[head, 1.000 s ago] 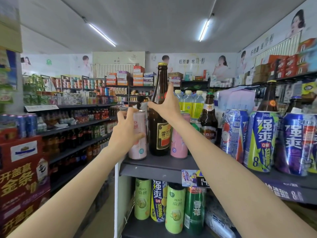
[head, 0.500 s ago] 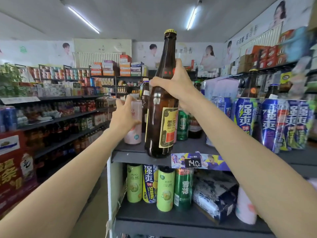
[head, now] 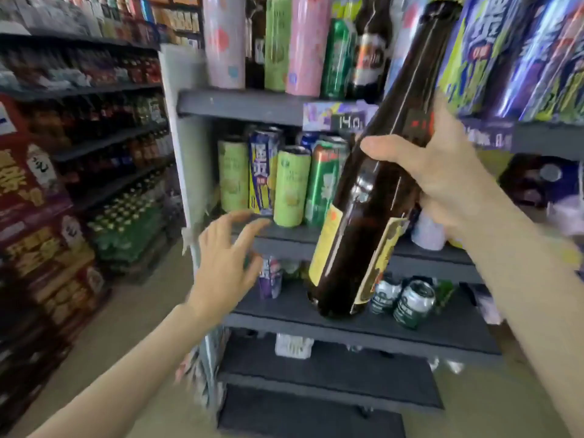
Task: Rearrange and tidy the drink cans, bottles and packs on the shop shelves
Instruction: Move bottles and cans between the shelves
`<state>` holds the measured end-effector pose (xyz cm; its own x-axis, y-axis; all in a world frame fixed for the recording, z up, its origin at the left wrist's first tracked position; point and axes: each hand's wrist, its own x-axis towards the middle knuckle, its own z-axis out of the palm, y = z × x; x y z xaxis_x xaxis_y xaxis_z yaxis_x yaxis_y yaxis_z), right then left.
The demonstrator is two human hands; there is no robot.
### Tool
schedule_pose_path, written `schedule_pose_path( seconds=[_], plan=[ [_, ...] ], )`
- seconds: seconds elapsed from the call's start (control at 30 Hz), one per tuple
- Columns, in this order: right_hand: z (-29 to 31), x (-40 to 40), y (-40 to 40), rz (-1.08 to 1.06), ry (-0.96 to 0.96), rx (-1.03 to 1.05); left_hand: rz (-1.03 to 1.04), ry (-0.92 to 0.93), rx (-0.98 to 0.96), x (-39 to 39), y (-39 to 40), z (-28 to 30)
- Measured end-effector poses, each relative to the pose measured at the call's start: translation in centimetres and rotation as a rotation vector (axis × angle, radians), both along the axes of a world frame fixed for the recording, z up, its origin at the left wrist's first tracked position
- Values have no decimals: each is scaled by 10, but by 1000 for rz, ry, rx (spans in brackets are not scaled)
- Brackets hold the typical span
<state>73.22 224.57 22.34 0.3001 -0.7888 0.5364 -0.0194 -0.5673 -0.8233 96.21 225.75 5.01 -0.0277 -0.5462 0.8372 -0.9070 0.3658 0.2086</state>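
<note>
My right hand (head: 442, 172) grips a tall brown beer bottle (head: 366, 197) by its upper body; the bottle is tilted, neck up to the right, base hanging in front of the third shelf (head: 316, 314). My left hand (head: 224, 263) is open with fingers spread, in the air just before the edge of the second shelf (head: 284, 238), holding nothing. On that second shelf stand light green, blue and green cans (head: 292, 186). The top shelf (head: 240, 104) carries pink cans (head: 305, 42), a green can and another brown bottle (head: 369, 49).
Blue and purple tall cans (head: 505, 52) fill the top shelf at right. Small dark green cans (head: 410, 303) lie tilted on the third shelf. Lower shelves (head: 316, 368) are nearly bare. Red cartons (head: 34, 216) and bottle shelves line the aisle's left side.
My view has dropped to the lower shelves. My left hand has let go of the pink can and come down open. My right hand has brought the brown bottle down and tilted it.
</note>
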Motion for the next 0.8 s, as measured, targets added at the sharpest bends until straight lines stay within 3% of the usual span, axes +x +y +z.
schedule_pose_path(
  seconds=[0.27, 0.47, 0.57, 0.63, 0.8],
  plan=[
    [-335, -20, 32, -99, 216, 100, 85, 44, 492, -11, 41, -323],
    [-595, -9, 32, -297, 190, 310, 288, 77, 804, -15, 46, -514],
    [-689, 1, 22, -386, 174, 284, 338, 86, 898, -11, 27, -588],
    [-742, 6, 12, -414, 186, 267, 312, 199, 943, -5, 14, -637],
    [-829, 25, -17, -460, 171, 223, 275, 336, 953, 4, -11, -727]
  ],
)
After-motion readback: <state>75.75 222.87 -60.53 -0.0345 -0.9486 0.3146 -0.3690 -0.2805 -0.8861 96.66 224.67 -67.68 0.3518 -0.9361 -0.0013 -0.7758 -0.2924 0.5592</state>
